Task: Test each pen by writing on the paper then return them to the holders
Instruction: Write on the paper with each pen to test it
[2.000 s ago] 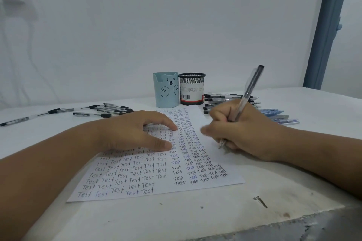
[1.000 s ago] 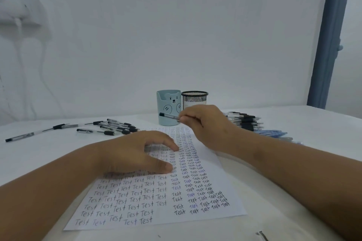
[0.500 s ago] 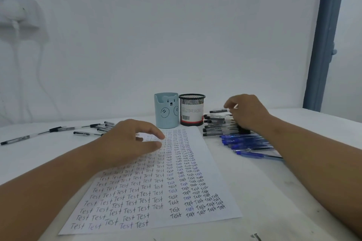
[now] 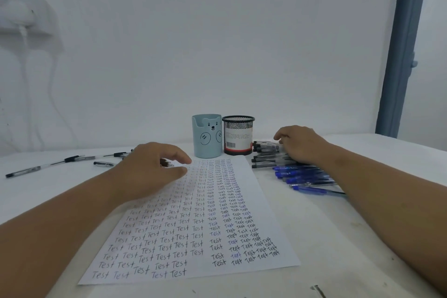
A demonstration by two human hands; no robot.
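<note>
Right hand (image 4: 298, 144) resting on black pens (image 4: 267, 152), grip hard to tell. Pens lying sideways, tips toward paper (image 4: 263, 203). Left hand (image 4: 151, 169) loosely spread on paper.

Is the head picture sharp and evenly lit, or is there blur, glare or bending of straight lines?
Head view: soft, even light, no glare; the hands throw only faint shadows on the paper. The writing is sharp near the camera and smaller, harder to read, toward the holders. The blue door frame leans, a wide-angle effect.

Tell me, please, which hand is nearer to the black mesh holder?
Right. The right hand rests on the black pens just beside the black mesh holder; the left hand lies on the paper beyond the blue holder.
</note>
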